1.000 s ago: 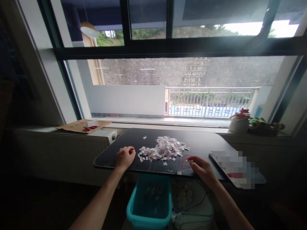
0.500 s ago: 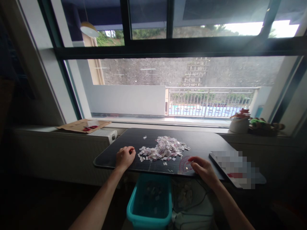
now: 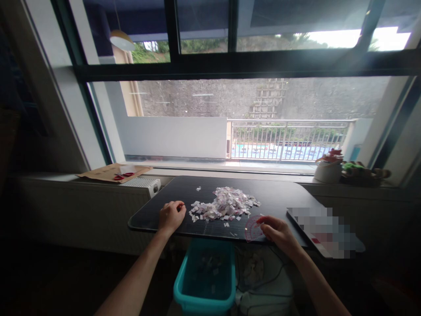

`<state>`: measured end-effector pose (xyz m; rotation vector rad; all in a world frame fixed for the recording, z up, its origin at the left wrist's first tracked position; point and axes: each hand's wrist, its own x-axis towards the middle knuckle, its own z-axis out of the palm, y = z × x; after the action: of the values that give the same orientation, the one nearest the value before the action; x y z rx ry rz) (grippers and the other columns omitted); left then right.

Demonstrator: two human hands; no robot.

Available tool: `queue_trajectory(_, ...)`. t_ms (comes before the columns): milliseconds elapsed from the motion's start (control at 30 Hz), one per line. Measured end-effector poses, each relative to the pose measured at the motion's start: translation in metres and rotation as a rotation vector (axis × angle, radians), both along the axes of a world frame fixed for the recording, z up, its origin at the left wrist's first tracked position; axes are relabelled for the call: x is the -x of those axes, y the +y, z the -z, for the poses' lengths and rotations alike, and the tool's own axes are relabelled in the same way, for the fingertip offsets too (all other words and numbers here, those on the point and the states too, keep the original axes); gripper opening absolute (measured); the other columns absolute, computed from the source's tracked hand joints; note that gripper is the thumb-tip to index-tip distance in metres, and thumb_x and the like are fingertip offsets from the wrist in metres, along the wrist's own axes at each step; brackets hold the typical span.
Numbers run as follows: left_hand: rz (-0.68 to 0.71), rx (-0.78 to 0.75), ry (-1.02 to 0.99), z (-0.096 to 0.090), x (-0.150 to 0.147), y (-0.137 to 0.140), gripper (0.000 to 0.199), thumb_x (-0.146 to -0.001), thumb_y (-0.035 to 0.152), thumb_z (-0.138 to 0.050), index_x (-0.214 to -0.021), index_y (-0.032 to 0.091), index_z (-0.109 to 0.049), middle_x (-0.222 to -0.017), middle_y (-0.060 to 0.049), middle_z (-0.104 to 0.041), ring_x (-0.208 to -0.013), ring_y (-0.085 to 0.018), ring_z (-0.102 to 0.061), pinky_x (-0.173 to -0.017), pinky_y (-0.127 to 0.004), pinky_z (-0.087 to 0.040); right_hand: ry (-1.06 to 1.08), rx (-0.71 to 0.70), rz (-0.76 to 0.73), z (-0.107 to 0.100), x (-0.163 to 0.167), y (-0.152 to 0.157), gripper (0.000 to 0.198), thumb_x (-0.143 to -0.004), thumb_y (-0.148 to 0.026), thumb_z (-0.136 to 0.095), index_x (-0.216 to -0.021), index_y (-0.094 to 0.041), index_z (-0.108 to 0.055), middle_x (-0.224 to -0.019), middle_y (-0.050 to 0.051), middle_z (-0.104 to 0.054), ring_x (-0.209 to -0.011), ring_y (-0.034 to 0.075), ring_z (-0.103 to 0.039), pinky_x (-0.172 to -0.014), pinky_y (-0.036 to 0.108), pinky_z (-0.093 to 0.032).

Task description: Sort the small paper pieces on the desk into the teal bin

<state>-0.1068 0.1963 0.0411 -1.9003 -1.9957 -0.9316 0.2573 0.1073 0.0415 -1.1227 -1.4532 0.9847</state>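
Dark table (image 3: pixel 276 193), heaped paper scraps (image 3: pixel 229 204), wide window (image 3: pixel 230 68)

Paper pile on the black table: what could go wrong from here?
The paper pile is loose and could scatter if the left hand close beside it brushes it. A stray scrap between the pile and the front edge of the table might get swept off, perhaps into the teal bin below. The protractor in the right hand is near that edge and could drop if the grip loosens.
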Motion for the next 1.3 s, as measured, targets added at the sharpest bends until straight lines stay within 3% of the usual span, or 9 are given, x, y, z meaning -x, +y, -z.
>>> queue_trajectory(333, 0.003, -0.003, 0.006, 0.000, 0.000, 0.000, 0.023, -0.079, 0.029, -0.048, -0.083, 0.021, -0.069, -0.089, -0.006, -0.070, -0.087, -0.025, -0.062, -0.079, -0.033, -0.046, -0.004, -0.046, 0.209, -0.008, 0.014, 0.018, 0.045, -0.070, -0.049, -0.061, -0.097, -0.013, -0.067, -0.053, -0.002, -0.059, -0.046, 0.012, -0.050, -0.049, 0.026, -0.043)
queue_trajectory(467, 0.009, 0.001, 0.008, 0.001, 0.001, 0.001, 0.023, -0.079, 0.029, -0.048, -0.084, 0.021, -0.069, -0.090, -0.006, -0.070, -0.086, -0.024, -0.061, -0.079, -0.032, -0.046, -0.034, -0.047, 0.213, -0.004, 0.020, 0.029, 0.044, -0.069, -0.048, -0.062, -0.096, -0.013, -0.067, -0.055, -0.001, -0.062, -0.047, 0.012, -0.052, -0.050, 0.026, -0.044)
queue_trajectory(667, -0.003, 0.001, 0.003, 0.001, 0.000, 0.001, 0.023, -0.079, 0.028, -0.048, -0.084, 0.022, -0.069, -0.090, -0.005, -0.070, -0.087, -0.024, -0.061, -0.079, -0.033, -0.046, -0.089, -0.069, 0.199, -0.001, 0.019, 0.020, 0.026, -0.072, -0.039, -0.059, -0.080, -0.015, -0.067, -0.049, -0.003, -0.056, -0.046, 0.012, -0.050, -0.047, 0.023, -0.040)
queue_trajectory(933, -0.002, -0.001, 0.005, 0.003, 0.002, 0.003, 0.023, -0.080, 0.029, -0.048, -0.085, 0.021, -0.070, -0.090, -0.005, -0.070, -0.086, -0.024, -0.061, -0.078, -0.032, -0.046, -0.163, -0.106, 0.081, 0.000, 0.059, 0.026, 0.028, -0.074, -0.035, -0.057, -0.095, -0.019, -0.067, -0.054, -0.004, -0.061, -0.048, 0.012, -0.053, -0.049, 0.022, -0.041)
queue_trajectory(1167, 0.008, -0.001, -0.005, 0.002, 0.001, 0.002, 0.024, -0.080, 0.029, -0.048, -0.085, 0.021, -0.070, -0.089, -0.006, -0.069, -0.087, -0.025, -0.061, -0.078, -0.033, -0.046, -0.237, -0.087, 0.274, 0.002, 0.015, 0.014, 0.023, -0.072, -0.030, -0.056, -0.087, -0.018, -0.066, -0.053, -0.005, -0.053, -0.051, 0.013, -0.048, -0.051, 0.025, -0.036)
queue_trajectory(1300, 0.010, -0.005, -0.006, 0.002, 0.001, 0.001, 0.024, -0.079, 0.029, -0.048, -0.086, 0.020, -0.070, -0.089, -0.006, -0.069, -0.086, -0.025, -0.061, -0.078, -0.034, -0.046, -0.223, -0.084, 0.304, 0.003, -0.001, 0.007, 0.024, -0.072, -0.032, -0.056, -0.088, -0.017, -0.065, -0.053, -0.005, -0.051, -0.051, 0.014, -0.047, -0.051, 0.025, -0.036)
